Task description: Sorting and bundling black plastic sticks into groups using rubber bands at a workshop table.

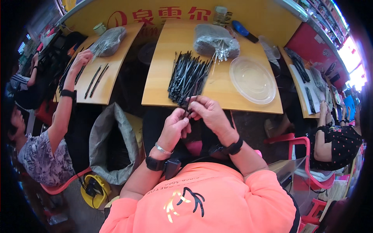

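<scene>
The tan tabletop (158, 79) is showing black strips (189, 75) by its near edge, a blue-and-black object (241, 29) by its far-right corner.

Tabletop (157, 81) bare fwd-L of hands (210, 113), also fwd-R btwn black strip pile (189, 75) and clear plastic disc (252, 80). Straight fwd blocked by pile, w/ bagged bundle (213, 39) farther back, slightly R.

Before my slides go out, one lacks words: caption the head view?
Right hand pinching a thin dark strip, left hand close by, near a pile of black strips.
</scene>
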Motion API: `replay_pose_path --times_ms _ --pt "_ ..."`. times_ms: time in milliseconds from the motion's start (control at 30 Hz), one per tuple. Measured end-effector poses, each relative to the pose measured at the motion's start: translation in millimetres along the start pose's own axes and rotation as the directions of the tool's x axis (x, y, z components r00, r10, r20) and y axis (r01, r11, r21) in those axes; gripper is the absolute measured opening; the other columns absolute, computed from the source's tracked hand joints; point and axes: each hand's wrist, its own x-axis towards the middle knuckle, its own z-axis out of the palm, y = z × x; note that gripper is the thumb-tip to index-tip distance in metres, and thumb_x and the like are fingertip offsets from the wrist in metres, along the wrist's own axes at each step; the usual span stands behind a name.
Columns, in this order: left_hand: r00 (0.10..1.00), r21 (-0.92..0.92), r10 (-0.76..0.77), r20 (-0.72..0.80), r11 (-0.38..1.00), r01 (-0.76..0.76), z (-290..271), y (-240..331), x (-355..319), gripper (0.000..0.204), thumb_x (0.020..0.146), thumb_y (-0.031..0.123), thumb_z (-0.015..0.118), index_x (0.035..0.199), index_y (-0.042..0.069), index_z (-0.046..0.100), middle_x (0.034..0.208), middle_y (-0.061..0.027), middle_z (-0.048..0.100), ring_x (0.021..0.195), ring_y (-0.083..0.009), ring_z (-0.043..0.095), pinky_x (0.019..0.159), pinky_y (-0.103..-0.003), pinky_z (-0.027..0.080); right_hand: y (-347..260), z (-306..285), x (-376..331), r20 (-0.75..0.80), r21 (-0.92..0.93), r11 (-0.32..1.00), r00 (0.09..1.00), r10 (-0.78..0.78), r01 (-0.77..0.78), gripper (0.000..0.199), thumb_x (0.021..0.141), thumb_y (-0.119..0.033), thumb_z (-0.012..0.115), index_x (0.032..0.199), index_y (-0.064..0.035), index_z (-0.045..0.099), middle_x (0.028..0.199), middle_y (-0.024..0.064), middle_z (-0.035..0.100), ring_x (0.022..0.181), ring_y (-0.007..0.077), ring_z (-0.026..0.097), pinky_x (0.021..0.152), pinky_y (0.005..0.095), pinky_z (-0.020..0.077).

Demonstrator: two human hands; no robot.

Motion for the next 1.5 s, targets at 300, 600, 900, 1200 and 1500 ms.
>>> replay_pose_path --times_ms 300,600,900,1200,1500 --pt "0.965 0.055 -0.104 0.242 0.994 0.093 2.8 -1.7 -5.6 0.022 0.09 0.02 0.049 0.099 0.002 0.055 0.078 -0.009 0.064 0.066 -0.014 0.062 0.06 -0.024 0.049 -28.7 -25.2 2.2 0.005 -0.11 0.991 0.997 -0.078 0.078 0.018 0.092 -0.018 0.055 0.097 -0.0025 0.063 0.072 -0.0011 0.058 0.061 0.0046 0.053 0.059 0.019 0.0437" --pt "0.99 -0.088 -0.084 0.11 0.992 0.094 -8.0 -3.0 4.3 0.017 0.089 0.017 0.047 0.095 0.003 0.055 0.075 -0.0107 0.064 0.06 -0.0152 0.062 0.055 -0.024 0.049 -90.9 -202.7 46.8 -0.445 -0.794 0.581 0.823 -0.352 -0.18 0.026 0.078 -0.024 0.056 0.082 0.0 0.065 0.07 0.0155 0.064 0.07 0.0243 0.064 0.065 0.0356 0.0483" --pt "0.99 -0.108 -0.111 0.091 0.987 0.121 -10.8 -6.2 3.9 0.016 0.089 0.016 0.047 0.094 0.004 0.055 0.074 -0.0107 0.064 0.059 -0.0152 0.061 0.054 -0.023 0.048 -111.6 -177.5 12.8 -0.352 -0.849 0.528 0.776 -0.524 -0.029 0.034 0.08 -0.017 0.064 0.108 0.0021 0.062 0.096 0.0164 0.067 0.091 0.0223 0.065 0.079 0.0297 0.049" --pt "0.988 -0.102 -0.127 0.088 0.986 0.136 -5.4 -5.7 1.4 0.016 0.089 0.017 0.047 0.094 0.005 0.056 0.075 -0.0099 0.065 0.059 -0.0144 0.062 0.054 -0.023 0.048 -253.4 -32.3 -105.8 0.576 -0.415 -0.193 0.092 -0.812 0.889 0.081 0.079 -0.047 0.063 0.126 0.0139 0.037 0.123 0.0317 0.045 0.098 0.0353 0.06 0.081 0.037 0.0502" --pt "0.993 -0.081 -0.101 0.064 0.991 0.106 -18.2 -0.6 -0.7 0.017 0.09 0.017 0.046 0.096 0.004 0.056 0.075 -0.0093 0.065 0.059 -0.0143 0.061 0.054 -0.022 0.047 -267.7 -80.9 -94.0 0.37 -0.424 -0.153 0.017 -0.929 0.893 0.073 0.078 -0.04 0.065 0.122 0.0118 0.04 0.122 0.0283 0.047 0.099 0.0338 0.059 0.081 0.0354 0.0495"
